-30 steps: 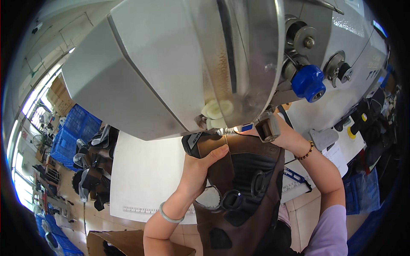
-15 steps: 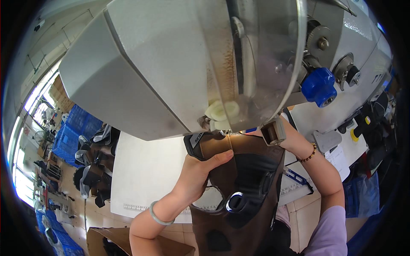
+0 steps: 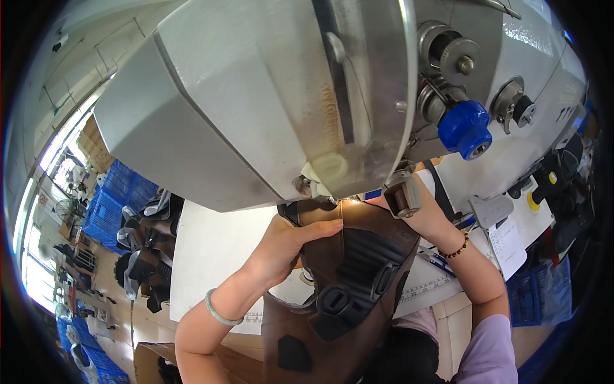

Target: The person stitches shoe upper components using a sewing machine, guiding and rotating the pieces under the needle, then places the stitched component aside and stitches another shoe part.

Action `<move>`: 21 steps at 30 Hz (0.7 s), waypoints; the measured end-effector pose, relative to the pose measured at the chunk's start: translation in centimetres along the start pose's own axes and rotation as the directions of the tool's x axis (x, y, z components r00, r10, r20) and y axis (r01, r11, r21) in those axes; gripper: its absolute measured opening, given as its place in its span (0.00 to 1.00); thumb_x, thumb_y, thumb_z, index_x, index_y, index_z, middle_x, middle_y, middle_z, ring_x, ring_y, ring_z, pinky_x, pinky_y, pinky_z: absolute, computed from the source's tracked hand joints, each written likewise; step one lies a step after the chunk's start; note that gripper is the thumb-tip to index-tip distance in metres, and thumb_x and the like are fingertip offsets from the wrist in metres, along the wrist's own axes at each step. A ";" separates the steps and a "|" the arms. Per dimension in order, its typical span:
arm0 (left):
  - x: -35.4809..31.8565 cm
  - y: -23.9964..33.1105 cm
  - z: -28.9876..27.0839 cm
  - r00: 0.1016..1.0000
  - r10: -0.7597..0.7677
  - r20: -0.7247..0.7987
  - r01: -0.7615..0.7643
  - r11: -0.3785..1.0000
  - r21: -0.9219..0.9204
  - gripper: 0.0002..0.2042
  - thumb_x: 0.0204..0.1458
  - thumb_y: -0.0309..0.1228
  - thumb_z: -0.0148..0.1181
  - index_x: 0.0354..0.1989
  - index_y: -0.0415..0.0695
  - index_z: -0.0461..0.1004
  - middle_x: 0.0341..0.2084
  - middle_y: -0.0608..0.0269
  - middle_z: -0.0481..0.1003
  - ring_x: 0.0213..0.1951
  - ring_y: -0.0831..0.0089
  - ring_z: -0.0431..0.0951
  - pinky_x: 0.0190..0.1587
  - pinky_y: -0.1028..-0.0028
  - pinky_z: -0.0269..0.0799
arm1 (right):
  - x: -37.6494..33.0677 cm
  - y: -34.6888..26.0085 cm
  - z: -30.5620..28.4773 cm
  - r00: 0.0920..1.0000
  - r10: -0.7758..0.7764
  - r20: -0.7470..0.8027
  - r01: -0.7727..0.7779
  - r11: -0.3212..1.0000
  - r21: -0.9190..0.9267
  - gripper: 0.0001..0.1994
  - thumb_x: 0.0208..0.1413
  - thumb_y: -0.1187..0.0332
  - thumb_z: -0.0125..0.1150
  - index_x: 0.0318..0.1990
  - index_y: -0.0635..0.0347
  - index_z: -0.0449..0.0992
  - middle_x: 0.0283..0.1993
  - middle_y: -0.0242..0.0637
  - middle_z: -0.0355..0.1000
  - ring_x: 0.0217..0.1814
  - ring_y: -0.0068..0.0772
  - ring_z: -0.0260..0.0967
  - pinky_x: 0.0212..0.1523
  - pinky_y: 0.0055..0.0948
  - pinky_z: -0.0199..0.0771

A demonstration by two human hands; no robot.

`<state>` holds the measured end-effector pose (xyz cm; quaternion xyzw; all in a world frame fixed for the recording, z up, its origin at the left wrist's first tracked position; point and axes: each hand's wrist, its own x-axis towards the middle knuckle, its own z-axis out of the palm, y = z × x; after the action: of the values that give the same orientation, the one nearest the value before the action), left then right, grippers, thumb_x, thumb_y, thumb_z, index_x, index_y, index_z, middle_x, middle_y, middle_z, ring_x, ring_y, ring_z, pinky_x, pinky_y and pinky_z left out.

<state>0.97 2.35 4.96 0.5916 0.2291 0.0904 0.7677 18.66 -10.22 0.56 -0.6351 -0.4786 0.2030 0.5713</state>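
Observation:
A brown leather-like piece (image 3: 358, 256) with black panels, buckle-like fittings and a round cut-out hangs off the table's near edge. Its far end lies beneath the head of a grey sewing machine (image 3: 236, 102), where a small light shines on a seam. My left hand (image 3: 275, 246) grips the piece at its left side, thumb on top beside the seam, other fingers tucked underneath. My right hand (image 3: 425, 214) is at the far right side of the piece, close to the lit spot. A metal part and the machine head hide most of its fingers.
The white table (image 3: 211, 256) carries a printed ruler strip along its near edge. Blue-handled tools (image 3: 441, 261) lie to the right, near a paper sheet (image 3: 507, 246). A blue tension knob (image 3: 464, 128) juts from the machine. Blue crates (image 3: 118, 198) and stacked pieces stand left.
The piece has turned slightly, its near end swinging left. My left hand has shifted a little left with it, thumb still by the seam; my right hand stays near the lit spot.

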 end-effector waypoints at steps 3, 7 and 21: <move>0.0 0.2 0.0 1.000 0.004 -0.008 -0.004 0.999 0.033 0.11 0.46 0.24 0.62 0.39 0.37 0.73 0.32 0.64 0.75 0.33 0.80 0.75 0.37 0.80 0.71 | 0.0 0.4 0.3 1.000 0.006 -0.013 -0.005 0.997 0.076 0.18 0.52 0.60 0.58 0.19 0.67 0.74 0.13 0.22 0.59 0.18 0.09 0.49 0.17 0.20 0.48; 0.4 0.5 -0.5 1.000 -0.002 -0.012 0.003 0.996 0.090 0.12 0.46 0.24 0.62 0.39 0.38 0.73 0.32 0.64 0.75 0.32 0.80 0.75 0.36 0.81 0.71 | -0.4 0.4 0.9 0.999 0.018 -0.045 -0.012 0.992 0.126 0.16 0.52 0.61 0.58 0.20 0.66 0.76 0.14 0.21 0.61 0.18 0.09 0.50 0.17 0.17 0.49; 3.8 3.1 -5.1 0.953 -0.227 0.201 0.100 0.861 0.498 0.17 0.48 0.33 0.61 0.45 0.36 0.73 0.41 0.58 0.75 0.46 0.73 0.72 0.53 0.75 0.64 | -3.7 0.2 6.7 0.953 0.131 -0.274 0.007 0.892 0.452 0.18 0.58 0.60 0.54 0.26 0.68 0.73 0.16 0.21 0.60 0.22 0.09 0.50 0.19 0.17 0.51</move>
<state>2.34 9.19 5.99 0.7487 0.1943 -0.1117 0.6238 11.63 -9.77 -2.49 -0.5247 -0.3069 0.2281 0.7606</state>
